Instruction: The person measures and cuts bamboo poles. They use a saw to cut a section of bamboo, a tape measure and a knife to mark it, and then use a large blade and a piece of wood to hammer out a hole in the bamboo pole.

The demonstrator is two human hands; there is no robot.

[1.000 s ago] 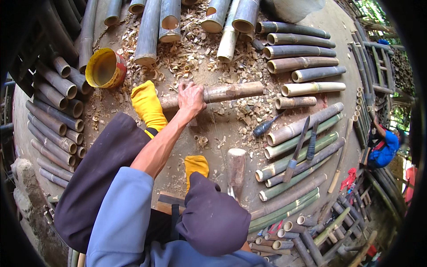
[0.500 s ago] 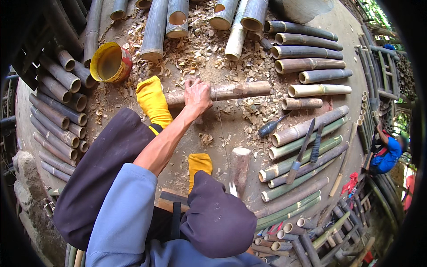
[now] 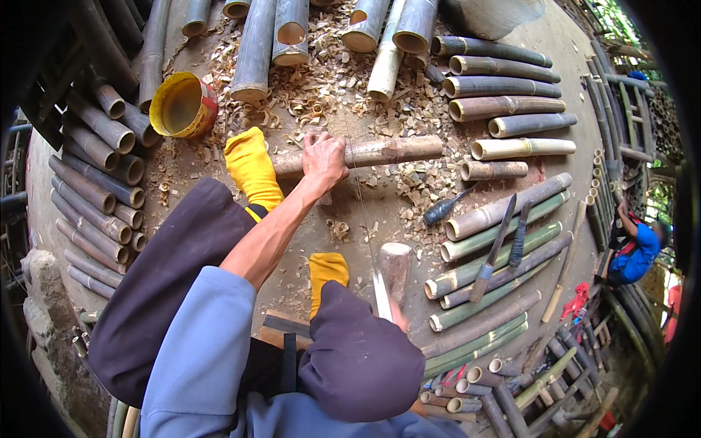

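Observation:
My left hand (image 3: 325,157) is closed over a brown bamboo piece (image 3: 398,150) lying crosswise in front of me, pressing it near its left half. My foot in a yellow sock (image 3: 248,160) covers the left end of the bamboo. Just right of my left hand, the thin blade of a saw (image 3: 363,212) crosses the piece, seen almost edge-on. A pale part (image 3: 381,296) shows at the saw's near end. Beside it my right hand (image 3: 398,315) is smeared by motion and mostly hidden behind my knee; it appears closed on the saw.
Short bamboo lengths (image 3: 504,106) lie in rows on the right, with more at left and far side. A knife (image 3: 495,248) and a dark-handled tool (image 3: 442,210) lie right. Shavings (image 3: 420,186) litter the ground. A yellow bucket (image 3: 179,106) stands left; a person in blue (image 3: 635,252) is far right.
The saw has slid away from me, its pale near end showing more. My right hand has come partly into sight past my knee. My left hand and the bamboo stay in place.

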